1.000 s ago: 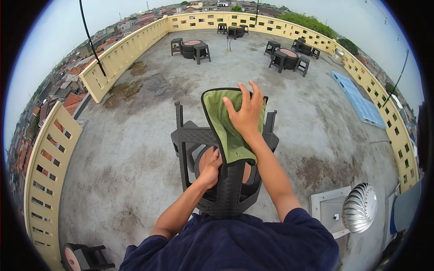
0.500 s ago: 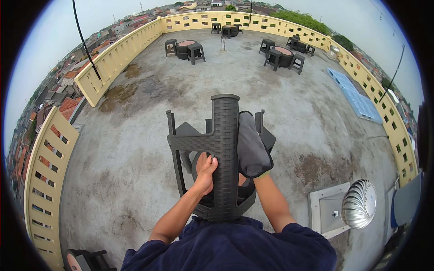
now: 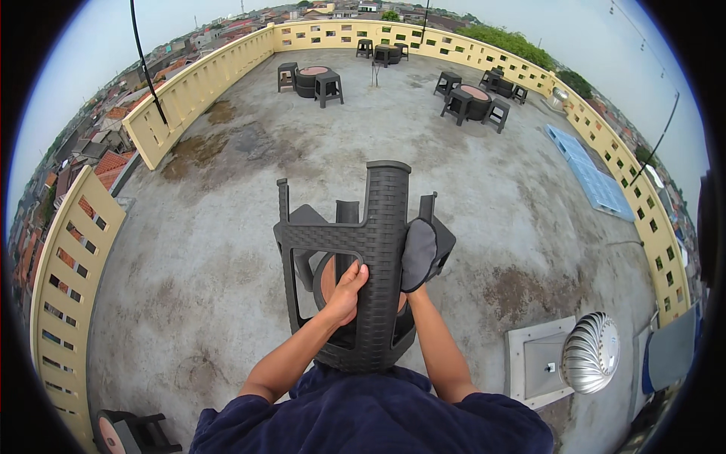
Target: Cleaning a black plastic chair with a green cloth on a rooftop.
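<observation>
Gripping a woven-patterned leg (image 3: pixel 386 227) of the dark grey stool (image 3: pixel 321 237), head view: left hand (image 3: pixel 348 298) closed round its edge, thumb outside, fingers passing behind; stool upended before the torso, legs upward; right hand (image 3: pixel 416 293) largely covered by a grey cloth (image 3: pixel 419 256), finger posture cannot be told; cloth against the leg's right side; metal turbine vent (image 3: pixel 590 352) to the right; blue pallet (image 3: pixel 594 175) farther off, near the yellow parapet (image 3: pixel 656 240).
</observation>
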Available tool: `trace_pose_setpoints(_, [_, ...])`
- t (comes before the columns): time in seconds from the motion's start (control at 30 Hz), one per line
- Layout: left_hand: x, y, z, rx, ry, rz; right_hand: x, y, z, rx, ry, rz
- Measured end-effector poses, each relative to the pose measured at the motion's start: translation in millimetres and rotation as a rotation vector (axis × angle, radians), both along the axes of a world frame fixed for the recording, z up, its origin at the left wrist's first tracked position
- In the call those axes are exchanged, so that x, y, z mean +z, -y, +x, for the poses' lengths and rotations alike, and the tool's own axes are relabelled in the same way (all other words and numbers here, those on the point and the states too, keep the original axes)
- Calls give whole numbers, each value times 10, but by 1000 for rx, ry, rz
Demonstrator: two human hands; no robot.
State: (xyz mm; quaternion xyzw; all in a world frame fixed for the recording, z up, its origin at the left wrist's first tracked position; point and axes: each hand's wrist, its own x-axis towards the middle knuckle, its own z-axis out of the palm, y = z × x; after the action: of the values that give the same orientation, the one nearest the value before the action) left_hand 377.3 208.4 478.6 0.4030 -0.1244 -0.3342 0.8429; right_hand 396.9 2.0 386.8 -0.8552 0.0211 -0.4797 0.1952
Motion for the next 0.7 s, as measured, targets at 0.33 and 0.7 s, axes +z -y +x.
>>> trace_pose_setpoints(0.33, [14, 27, 33, 13, -62, -97, -97, 762, 252, 398, 304, 839])
trace_pose_setpoints(0.7, [-149, -103, 222, 91, -44, -76, 1089, -468, 6, 485, -211, 168])
